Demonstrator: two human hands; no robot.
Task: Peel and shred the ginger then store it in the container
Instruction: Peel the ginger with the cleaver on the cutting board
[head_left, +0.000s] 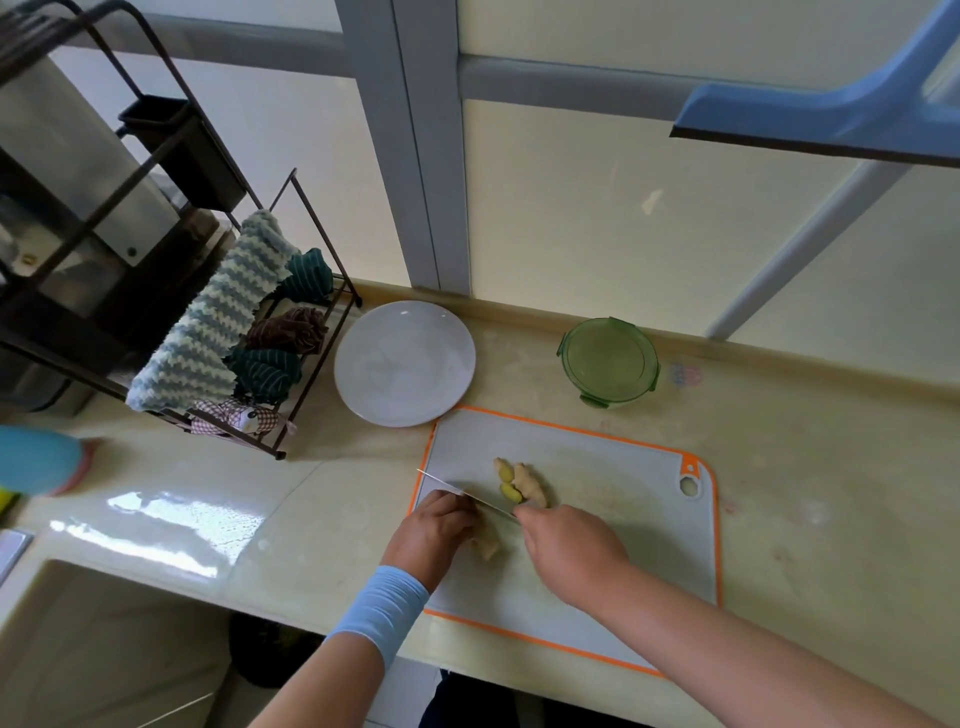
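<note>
- The left hand (434, 530) curls its fingers over a ginger piece (488, 545), pinning it to the cutting board (623, 525); its free end points toward the near edge.
- The right hand (571, 551) grips the knife (447, 486), blade slanting away leftward.
- A second ginger chunk (530, 486) lies just beyond, running far-left to near-right.
- The lidded green container (608, 361) stands past the board, near a white plate (405, 364).

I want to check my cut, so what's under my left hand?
A ginger piece lies under the left hand on the cutting board, one end showing. The hand covers the rest, and where the knife meets it.
</note>
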